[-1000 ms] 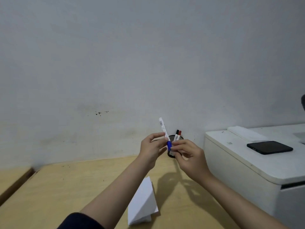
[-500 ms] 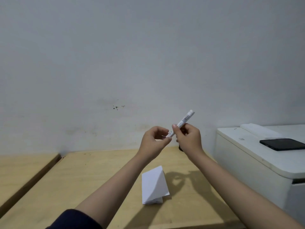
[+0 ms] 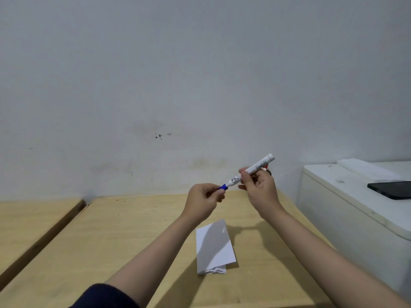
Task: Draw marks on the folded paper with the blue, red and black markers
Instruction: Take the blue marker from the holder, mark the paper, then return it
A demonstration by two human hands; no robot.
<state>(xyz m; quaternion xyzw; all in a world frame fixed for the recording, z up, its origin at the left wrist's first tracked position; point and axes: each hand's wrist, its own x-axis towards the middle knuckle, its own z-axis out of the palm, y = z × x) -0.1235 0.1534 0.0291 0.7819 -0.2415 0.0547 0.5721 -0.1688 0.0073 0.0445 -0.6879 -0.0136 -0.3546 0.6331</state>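
I hold the blue marker (image 3: 251, 171) in the air above the wooden table (image 3: 124, 232), tilted with its white barrel up to the right. My right hand (image 3: 259, 190) grips the barrel. My left hand (image 3: 205, 200) pinches the blue cap (image 3: 222, 187) at the lower left end. The folded white paper (image 3: 214, 247) lies flat on the table below my hands, partly in my arm's shadow. A bit of red (image 3: 265, 167) shows behind my right hand; the red and black markers and their holder are otherwise hidden.
A white printer-like box (image 3: 347, 210) stands at the right with a black phone (image 3: 392, 189) on top. A second wooden surface (image 3: 29, 221) lies to the left across a dark gap. A plain wall rises behind.
The marker has swung from upright to slanting up right. My right hand moved onto the barrel and my left onto the blue cap. The camera view shifted, bringing the paper toward the centre.
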